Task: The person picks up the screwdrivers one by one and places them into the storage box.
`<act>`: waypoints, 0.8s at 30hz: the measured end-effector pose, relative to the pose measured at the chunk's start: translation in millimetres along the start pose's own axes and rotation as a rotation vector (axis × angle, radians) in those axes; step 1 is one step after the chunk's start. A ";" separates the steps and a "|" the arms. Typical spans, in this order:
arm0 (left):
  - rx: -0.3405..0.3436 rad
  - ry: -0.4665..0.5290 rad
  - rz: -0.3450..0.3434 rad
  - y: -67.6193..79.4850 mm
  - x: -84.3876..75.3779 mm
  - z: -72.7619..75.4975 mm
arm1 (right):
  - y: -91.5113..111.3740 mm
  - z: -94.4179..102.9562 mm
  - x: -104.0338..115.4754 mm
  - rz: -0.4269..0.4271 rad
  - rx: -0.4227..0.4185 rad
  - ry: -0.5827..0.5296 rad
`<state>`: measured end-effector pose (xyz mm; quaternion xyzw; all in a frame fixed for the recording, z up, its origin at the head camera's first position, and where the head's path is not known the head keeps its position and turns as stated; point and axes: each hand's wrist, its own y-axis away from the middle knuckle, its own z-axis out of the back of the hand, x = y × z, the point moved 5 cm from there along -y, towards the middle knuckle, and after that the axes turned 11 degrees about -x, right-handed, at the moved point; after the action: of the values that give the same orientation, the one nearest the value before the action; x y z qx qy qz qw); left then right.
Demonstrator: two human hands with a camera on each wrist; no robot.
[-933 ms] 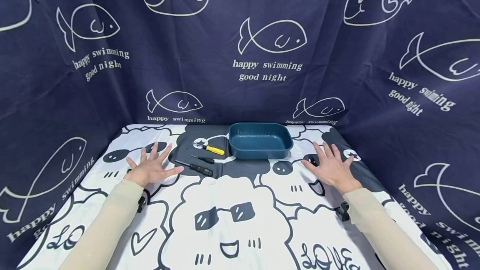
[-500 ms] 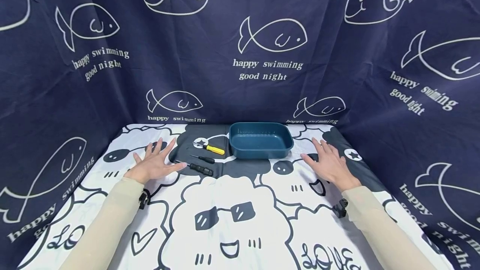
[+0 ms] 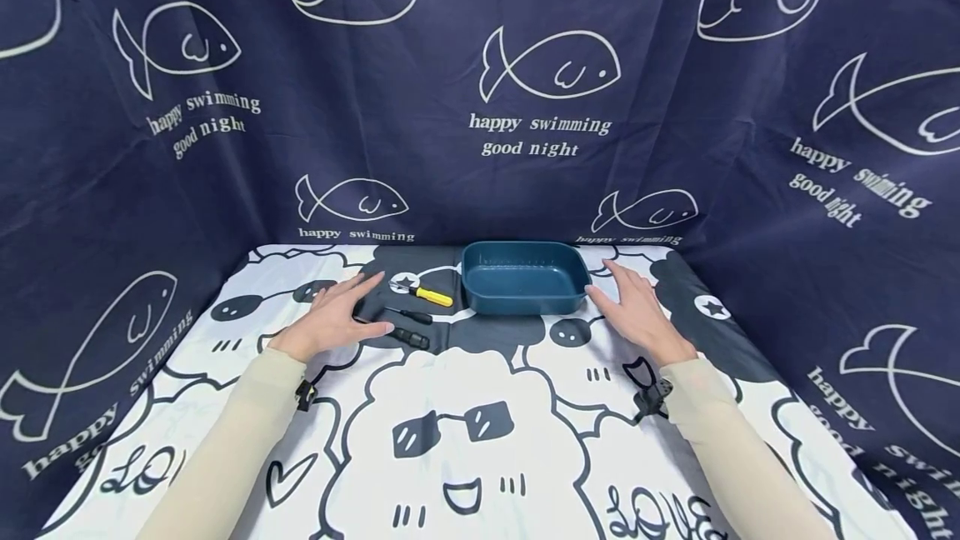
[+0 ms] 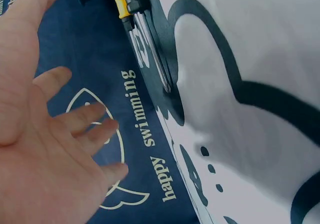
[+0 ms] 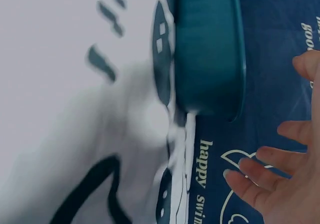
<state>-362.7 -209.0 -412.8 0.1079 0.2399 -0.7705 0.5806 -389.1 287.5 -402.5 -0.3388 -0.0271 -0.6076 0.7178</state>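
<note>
My left hand [image 3: 330, 322], fingers spread and holding nothing, hovers at the left side of three screwdrivers. The yellow-handled screwdriver [image 3: 432, 297] lies farthest back, a small black screwdriver [image 3: 415, 316] in the middle, and a larger black screwdriver [image 3: 410, 337] in front. The left thumb overlaps the larger one's shaft in the head view; its shaft [image 4: 152, 52] shows plainly in the left wrist view. My right hand [image 3: 636, 315] holds nothing, its fingers extended, with the thumb tip right at the right end of a dark teal rectangular bin [image 3: 525, 305]. In the right wrist view the bin [image 5: 207, 49] stands upright.
A white tablecloth [image 3: 457, 382] with black cartoon sheep covers the table. Navy curtains [image 3: 540, 190] printed with fish and whales rise behind it and along both sides. A black wrist camera [image 3: 651, 398] is strapped beneath the right wrist.
Both hands have moved inward: the left to the right toward the screwdrivers, the right to the left toward the bin. The screwdrivers and bin stay put; the head view has shifted slightly.
</note>
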 end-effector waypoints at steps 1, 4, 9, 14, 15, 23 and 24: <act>-0.009 0.005 -0.023 -0.5 -0.9 -0.3 | -1.3 0.0 1.2 0.005 -0.012 -0.011; -0.030 0.045 -0.074 -0.7 -1.6 -1.2 | -4.6 -1.1 3.2 0.027 -0.052 -0.052; -0.004 0.138 -0.071 1.1 0.1 -6.0 | -6.6 -9.9 5.0 0.075 -0.066 -0.109; 0.031 0.173 -0.024 0.5 -1.2 -14.0 | -5.2 -20.9 6.5 0.113 -0.045 -0.129; 0.031 0.173 -0.024 0.0 -2.0 -15.6 | -4.9 -22.2 6.8 0.117 -0.045 -0.131; 0.031 0.158 -0.004 -2.5 -4.1 -22.6 | -4.2 -29.8 8.3 0.110 -0.040 -0.138; 0.030 0.155 -0.004 -3.0 -4.3 -22.8 | -4.8 -31.0 8.1 0.114 -0.040 -0.140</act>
<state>-366.8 -193.5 -429.8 0.1754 0.2727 -0.7644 0.5573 -402.8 264.3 -420.5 -0.3958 -0.0455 -0.5409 0.7407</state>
